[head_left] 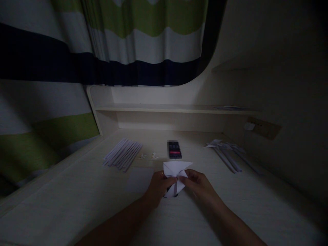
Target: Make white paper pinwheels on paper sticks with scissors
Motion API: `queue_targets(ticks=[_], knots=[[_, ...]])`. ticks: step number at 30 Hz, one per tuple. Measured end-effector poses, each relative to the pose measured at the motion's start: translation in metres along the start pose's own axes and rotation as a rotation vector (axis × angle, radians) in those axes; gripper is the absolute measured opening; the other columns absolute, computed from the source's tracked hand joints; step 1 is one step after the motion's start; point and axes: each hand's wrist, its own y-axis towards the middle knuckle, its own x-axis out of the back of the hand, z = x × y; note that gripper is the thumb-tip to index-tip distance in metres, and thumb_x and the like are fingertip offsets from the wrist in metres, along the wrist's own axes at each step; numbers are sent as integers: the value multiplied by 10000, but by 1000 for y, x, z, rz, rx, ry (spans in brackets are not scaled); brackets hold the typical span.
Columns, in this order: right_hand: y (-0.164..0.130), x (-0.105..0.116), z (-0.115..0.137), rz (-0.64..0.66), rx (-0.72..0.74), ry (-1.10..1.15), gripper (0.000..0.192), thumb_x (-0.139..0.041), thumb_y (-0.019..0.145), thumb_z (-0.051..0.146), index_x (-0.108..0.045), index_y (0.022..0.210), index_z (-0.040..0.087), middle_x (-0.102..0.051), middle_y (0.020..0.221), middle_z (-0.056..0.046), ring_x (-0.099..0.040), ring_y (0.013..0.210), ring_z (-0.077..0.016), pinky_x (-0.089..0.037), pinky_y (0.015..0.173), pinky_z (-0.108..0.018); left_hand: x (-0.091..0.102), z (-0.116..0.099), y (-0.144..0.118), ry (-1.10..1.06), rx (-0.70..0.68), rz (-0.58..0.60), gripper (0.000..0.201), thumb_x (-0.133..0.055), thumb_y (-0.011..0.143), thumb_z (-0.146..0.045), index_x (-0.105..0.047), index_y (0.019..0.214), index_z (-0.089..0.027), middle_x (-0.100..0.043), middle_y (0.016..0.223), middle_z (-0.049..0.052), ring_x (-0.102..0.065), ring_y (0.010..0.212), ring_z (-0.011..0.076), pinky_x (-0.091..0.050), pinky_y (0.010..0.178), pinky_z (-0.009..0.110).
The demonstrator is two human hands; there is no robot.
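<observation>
Both hands meet at lower centre of the head view: left hand (156,187) and right hand (199,186) pinch a half-folded white paper (175,172). Finished pieces (225,150) right, unfolded strips (123,153) left (dim light), so roughly midway.

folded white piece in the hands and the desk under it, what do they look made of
Folded white piece: thin paper, matte, judging by its sharp creases and pointed flaps; both hands pinch it. Desk: probably laminated board with a pale wood-grain finish, faint streaks showing; the dim light leaves this uncertain.

Pixelated dark object (174,150) on desk (77,205)
</observation>
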Motion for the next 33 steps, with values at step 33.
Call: queue_targets(ticks=[33], knots=[[-2,2,-1,-91,-55,-6,218,-637,549,329,-597,597,121,-628,589,-54,-562,539,-168,-427,537,-271,-1,-3,-1,-127,46,123,247,-642,578,-280,-663,741,-95,-631,643,43,-541,562,128,-384,542,226]])
